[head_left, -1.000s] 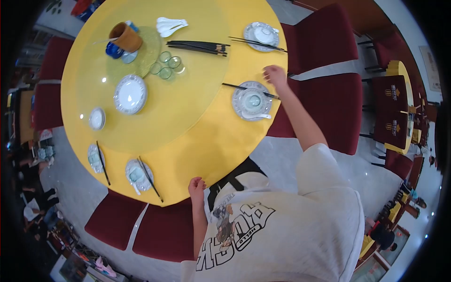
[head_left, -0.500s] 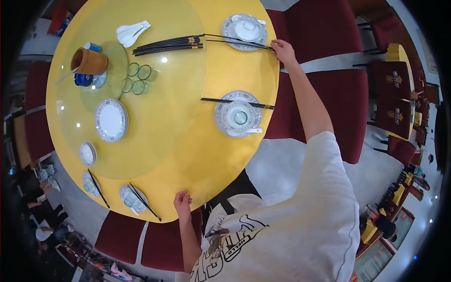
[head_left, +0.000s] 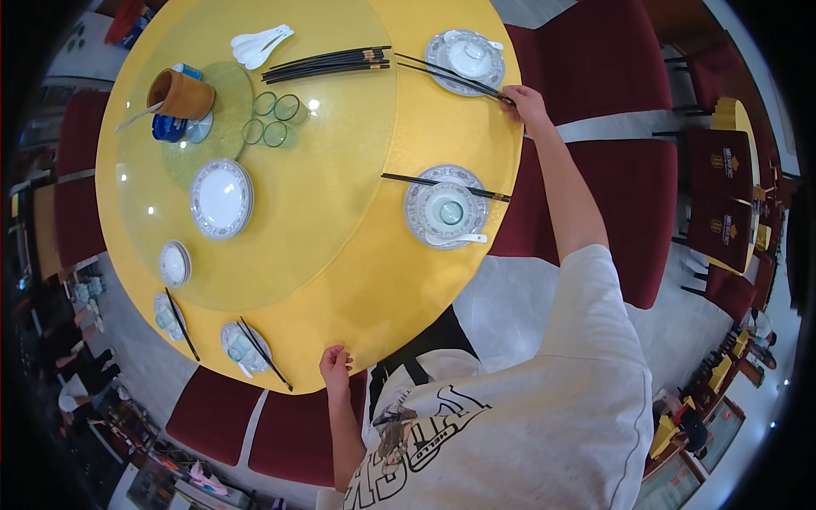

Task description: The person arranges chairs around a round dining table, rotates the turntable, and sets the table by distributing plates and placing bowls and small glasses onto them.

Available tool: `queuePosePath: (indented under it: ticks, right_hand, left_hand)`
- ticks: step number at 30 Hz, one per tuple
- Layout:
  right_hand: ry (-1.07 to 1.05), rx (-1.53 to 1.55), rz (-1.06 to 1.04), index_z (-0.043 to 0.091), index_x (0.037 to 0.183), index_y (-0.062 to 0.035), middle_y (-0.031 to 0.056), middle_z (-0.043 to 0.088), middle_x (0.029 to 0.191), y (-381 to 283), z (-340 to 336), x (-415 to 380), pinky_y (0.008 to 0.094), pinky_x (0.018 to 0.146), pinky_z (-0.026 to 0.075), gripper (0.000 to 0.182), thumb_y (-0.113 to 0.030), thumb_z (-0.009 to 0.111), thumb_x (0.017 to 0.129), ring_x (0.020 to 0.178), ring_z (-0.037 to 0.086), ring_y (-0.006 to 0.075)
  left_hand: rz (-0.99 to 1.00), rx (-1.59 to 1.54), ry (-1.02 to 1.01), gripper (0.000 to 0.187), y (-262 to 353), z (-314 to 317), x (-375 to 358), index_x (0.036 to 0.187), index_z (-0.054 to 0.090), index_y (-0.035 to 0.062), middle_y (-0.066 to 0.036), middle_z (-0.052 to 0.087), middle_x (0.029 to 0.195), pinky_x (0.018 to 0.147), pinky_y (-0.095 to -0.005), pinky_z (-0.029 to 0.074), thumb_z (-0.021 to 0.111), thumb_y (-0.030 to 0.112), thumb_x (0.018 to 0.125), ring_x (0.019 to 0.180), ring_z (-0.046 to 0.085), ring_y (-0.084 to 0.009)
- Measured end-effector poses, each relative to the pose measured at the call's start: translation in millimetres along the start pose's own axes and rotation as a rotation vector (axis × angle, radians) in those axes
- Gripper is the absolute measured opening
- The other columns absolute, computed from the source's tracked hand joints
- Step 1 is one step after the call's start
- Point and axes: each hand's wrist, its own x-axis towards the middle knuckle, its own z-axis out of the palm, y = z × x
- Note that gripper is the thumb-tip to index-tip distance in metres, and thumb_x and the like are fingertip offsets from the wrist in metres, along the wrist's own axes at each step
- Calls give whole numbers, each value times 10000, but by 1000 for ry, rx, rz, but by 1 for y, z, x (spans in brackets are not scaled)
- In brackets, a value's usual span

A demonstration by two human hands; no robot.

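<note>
At the table's upper right edge, my right hand (head_left: 524, 105) is closed on the ends of a pair of black chopsticks (head_left: 455, 75), which lie across a patterned plate (head_left: 442, 80) holding a white bowl (head_left: 469, 58) and a spoon. Below it, another plate (head_left: 418, 228) carries a bowl, a green glass (head_left: 450, 212) and a white spoon (head_left: 466, 239), with chopsticks (head_left: 408, 178) across its upper part. My left hand (head_left: 336, 364) hangs empty by the near table edge, fingers loosely curled but apart. A bundle of chopsticks (head_left: 327, 65) lies on the glass turntable (head_left: 323, 212).
On the turntable are green glasses (head_left: 274, 133), stacked plates (head_left: 221, 199), small dishes (head_left: 174, 263), white spoons (head_left: 257, 46) and a brown pot (head_left: 181, 94). Two more settings (head_left: 246, 344) stand at the lower left. Dark red chairs (head_left: 595, 212) surround the yellow table (head_left: 340, 323).
The view has shifted, so the table items appear further right. My right hand and its chopsticks' held ends have tilted slightly lower at the plate's edge. My left hand stays by the table edge.
</note>
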Motion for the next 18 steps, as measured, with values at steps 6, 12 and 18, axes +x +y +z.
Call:
queuePosePath:
  ticks: [6, 12, 18]
  right_hand:
    - [-40, 44, -28, 674, 1009, -43, 36, 680, 885, 21, -10, 17, 223, 565, 511, 179, -190, 655, 910, 737, 675, 112]
    - [165, -272, -166, 657, 1040, -25, 37, 647, 820, 49, -45, 52, 251, 595, 528, 171, -131, 626, 909, 695, 629, 136]
    - [32, -18, -245, 650, 1023, -67, -8, 621, 801, 38, -43, -33, 204, 555, 461, 127, -143, 625, 924, 697, 584, 67]
  left_hand:
    - [6, 15, 7, 112, -4, 7, 0, 1009, 611, 49, -17, 618, 833, 577, -223, 451, 582, 86, 907, 694, 600, -101]
    - [104, -366, 100, 208, -5, 6, 53, 1087, 586, 25, -56, 616, 889, 655, -281, 506, 570, 184, 954, 752, 608, -143]
    - [65, -991, 311, 472, 71, -10, 113, 1372, 396, 21, -176, 522, 1350, 990, -410, 447, 499, 294, 1000, 1218, 540, -274]
